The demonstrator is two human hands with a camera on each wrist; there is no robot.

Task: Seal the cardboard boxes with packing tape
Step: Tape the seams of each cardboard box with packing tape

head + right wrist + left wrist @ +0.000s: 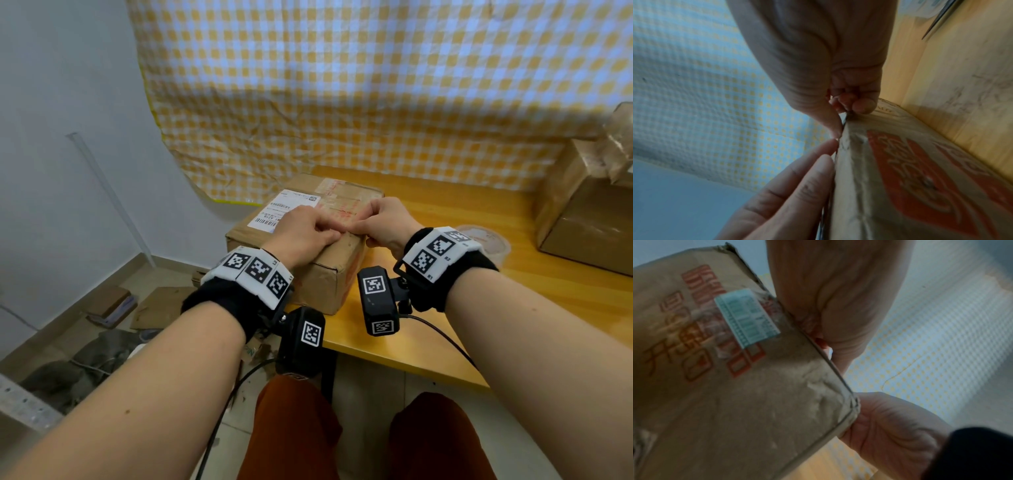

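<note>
A worn brown cardboard box (322, 274) with red print and a white shipping label sits on the left end of the yellow table (445, 308). Both hands are on its near top edge, fingertips almost meeting. My left hand (315, 233) lies over the top, and in the right wrist view its fingers (797, 178) press straight along the edge. My right hand (373, 222) has its fingers curled and the thumb at the edge near the box's corner (853, 404), gripping it. A roll of packing tape (486, 240) lies on the table just behind my right wrist. No loose tape strip can be made out.
A second, larger cardboard box (582, 219) with crumpled tape on top stands at the table's right end. A yellow checked cloth (342, 102) hangs behind the table. Flattened cardboard and scraps (113, 308) lie on the floor at the left.
</note>
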